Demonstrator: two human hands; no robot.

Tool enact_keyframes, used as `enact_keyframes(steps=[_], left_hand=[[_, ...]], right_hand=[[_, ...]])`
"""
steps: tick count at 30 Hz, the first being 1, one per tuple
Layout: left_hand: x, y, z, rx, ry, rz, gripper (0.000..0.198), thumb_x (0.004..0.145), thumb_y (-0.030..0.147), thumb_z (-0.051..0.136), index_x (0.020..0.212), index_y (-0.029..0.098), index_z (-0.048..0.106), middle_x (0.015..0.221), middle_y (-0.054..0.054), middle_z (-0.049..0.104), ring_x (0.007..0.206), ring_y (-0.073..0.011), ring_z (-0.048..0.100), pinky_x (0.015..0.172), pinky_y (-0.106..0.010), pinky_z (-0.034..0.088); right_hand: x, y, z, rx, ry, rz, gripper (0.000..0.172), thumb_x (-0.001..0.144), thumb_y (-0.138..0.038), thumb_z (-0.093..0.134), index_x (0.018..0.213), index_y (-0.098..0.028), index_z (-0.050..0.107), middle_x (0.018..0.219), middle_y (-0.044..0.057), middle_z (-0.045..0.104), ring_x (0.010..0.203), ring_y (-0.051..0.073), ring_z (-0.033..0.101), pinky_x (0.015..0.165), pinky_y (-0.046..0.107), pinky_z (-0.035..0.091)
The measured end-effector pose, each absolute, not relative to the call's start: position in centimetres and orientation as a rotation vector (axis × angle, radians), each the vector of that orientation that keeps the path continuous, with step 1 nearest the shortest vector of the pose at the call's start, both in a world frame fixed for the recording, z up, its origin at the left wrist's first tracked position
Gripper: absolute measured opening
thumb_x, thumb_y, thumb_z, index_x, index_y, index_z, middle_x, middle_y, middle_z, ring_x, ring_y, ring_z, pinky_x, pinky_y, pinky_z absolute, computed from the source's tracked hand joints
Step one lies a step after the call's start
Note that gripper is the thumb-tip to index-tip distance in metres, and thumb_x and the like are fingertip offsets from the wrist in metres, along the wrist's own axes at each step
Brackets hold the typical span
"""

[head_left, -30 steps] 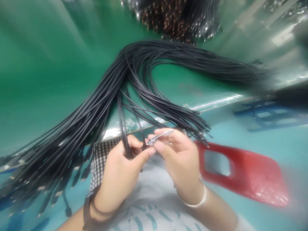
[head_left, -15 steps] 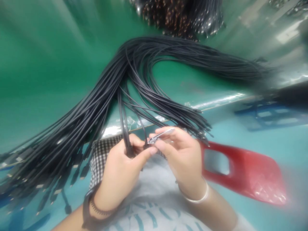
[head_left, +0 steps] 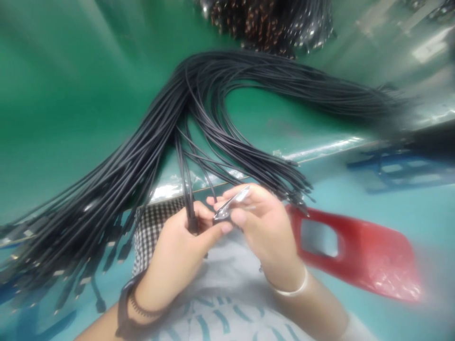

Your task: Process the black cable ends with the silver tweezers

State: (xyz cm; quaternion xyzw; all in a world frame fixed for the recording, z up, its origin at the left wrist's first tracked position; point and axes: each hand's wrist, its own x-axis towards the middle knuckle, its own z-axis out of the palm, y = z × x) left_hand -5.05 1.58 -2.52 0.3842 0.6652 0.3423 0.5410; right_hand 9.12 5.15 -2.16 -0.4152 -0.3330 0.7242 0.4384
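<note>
My left hand (head_left: 185, 246) is closed on several black cables (head_left: 190, 208), gripping them near their connector ends. Its thumb and index finger also pinch one connector out in front. In my right hand (head_left: 268, 232) is a small shiny metal nail clipper (head_left: 232, 202), held between thumb and fingers. The tip of the clipper meets the connector at the left fingertips; the exact contact is partly hidden. A thick bundle of black cables (head_left: 209, 71) arches over the table beyond both hands, its connector ends spread to the lower left and to the right.
The green table (head_left: 71, 94) has its front edge just beyond my hands. A red plastic stool (head_left: 369, 255) stands at the right, with a blue plastic crate or stool (head_left: 408, 170) behind it. Another bundle with coppery ends (head_left: 263, 23) lies at the back. Checked cloth (head_left: 149, 232) hangs near my left wrist.
The nail clipper has tilted more steeply, and its lever stands further from the connector. My right hand has shifted slightly left; my left hand keeps its grip on the cables.
</note>
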Motion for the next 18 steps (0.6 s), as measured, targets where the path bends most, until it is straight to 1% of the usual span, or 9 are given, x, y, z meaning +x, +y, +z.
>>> enact_keyframes(steps=[3, 5, 7, 9, 11, 12, 13, 15, 18], left_hand=[[-5.5, 1.3, -2.5, 0.839, 1.384, 0.741, 0.034, 0.076, 0.05, 0.076, 0.068, 0.021, 0.061, 0.059, 0.001, 0.06, 0.058, -0.0162, 0.054, 0.059, -0.028, 0.043], [-6.0, 0.9, -2.5, 0.69, 1.16, 0.767, 0.041, 0.084, 0.062, 0.062, 0.088, 0.021, 0.069, 0.074, -0.002, 0.066, 0.068, -0.0185, 0.058, 0.069, -0.031, 0.047], [-6.4, 0.5, -2.3, 0.468, 0.962, 0.805, 0.059, 0.089, 0.069, 0.044, 0.111, 0.021, 0.069, 0.091, -0.007, 0.068, 0.075, -0.0204, 0.059, 0.075, -0.034, 0.048], [-6.7, 0.2, -2.3, 0.282, 0.9, 0.841, 0.061, 0.093, 0.065, 0.039, 0.119, 0.018, 0.068, 0.096, -0.009, 0.068, 0.075, -0.0205, 0.058, 0.074, -0.035, 0.049], [-6.7, 0.1, -2.3, 0.244, 0.969, 0.909, 0.047, 0.096, 0.051, 0.046, 0.112, 0.016, 0.072, 0.09, -0.008, 0.068, 0.071, -0.0178, 0.056, 0.068, -0.031, 0.048], [-6.8, 0.1, -2.4, 0.273, 1.019, 0.945, 0.038, 0.096, 0.044, 0.05, 0.107, 0.016, 0.073, 0.087, -0.007, 0.067, 0.067, -0.0159, 0.055, 0.065, -0.029, 0.046], [-6.8, 0.2, -2.5, 0.317, 1.063, 0.972, 0.032, 0.096, 0.039, 0.053, 0.103, 0.016, 0.074, 0.084, -0.005, 0.067, 0.064, -0.0144, 0.053, 0.062, -0.027, 0.045], [-6.7, 0.2, -2.7, 0.411, 1.107, 0.972, 0.026, 0.095, 0.036, 0.056, 0.099, 0.017, 0.074, 0.08, -0.003, 0.066, 0.061, -0.0128, 0.052, 0.059, -0.025, 0.043], [-6.6, 0.2, -2.9, 0.437, 1.109, 0.916, 0.023, 0.094, 0.035, 0.059, 0.109, 0.021, 0.069, 0.08, -0.001, 0.068, 0.062, -0.0124, 0.055, 0.06, -0.024, 0.044]], right_hand=[[9.6, 5.4, -1.4, -1.037, -0.971, 1.853, 0.019, 0.072, -0.026, 0.083, 0.087, -0.026, 0.072, 0.078, -0.002, 0.075, 0.067, 0.017, 0.071, 0.061, 0.03, 0.061], [10.1, 5.7, -1.1, -1.108, -1.075, 1.734, 0.015, 0.077, -0.025, 0.08, 0.089, -0.025, 0.072, 0.082, -0.001, 0.075, 0.074, 0.018, 0.073, 0.068, 0.032, 0.062], [10.8, 6.1, -1.0, -1.22, -1.227, 1.445, 0.012, 0.08, -0.024, 0.077, 0.091, -0.025, 0.072, 0.089, 0.001, 0.076, 0.084, 0.021, 0.074, 0.079, 0.036, 0.06], [11.4, 6.6, -1.0, -1.356, -1.413, 1.008, 0.013, 0.08, -0.023, 0.076, 0.092, -0.026, 0.072, 0.096, 0.003, 0.075, 0.094, 0.024, 0.071, 0.091, 0.042, 0.056], [11.9, 6.6, -1.0, -1.422, -1.562, 0.618, 0.015, 0.079, -0.02, 0.077, 0.092, -0.026, 0.072, 0.099, 0.004, 0.074, 0.107, 0.027, 0.066, 0.101, 0.048, 0.049], [12.1, 6.4, -0.9, -1.416, -1.596, 0.523, 0.017, 0.079, -0.019, 0.077, 0.093, -0.027, 0.072, 0.101, 0.004, 0.074, 0.111, 0.028, 0.064, 0.104, 0.049, 0.046], [12.1, 6.1, -0.8, -1.386, -1.599, 0.521, 0.018, 0.079, -0.018, 0.077, 0.094, -0.027, 0.072, 0.101, 0.004, 0.073, 0.111, 0.028, 0.063, 0.104, 0.048, 0.047], [11.8, 5.1, -0.3, -1.303, -1.521, 0.743, 0.019, 0.08, -0.019, 0.077, 0.096, -0.028, 0.072, 0.097, 0.002, 0.073, 0.1, 0.024, 0.067, 0.093, 0.041, 0.055], [10.5, 3.7, 0.2, -1.179, -1.297, 1.188, 0.015, 0.083, -0.022, 0.075, 0.096, -0.028, 0.072, 0.092, 0.0, 0.074, 0.084, 0.018, 0.07, 0.076, 0.031, 0.06]])
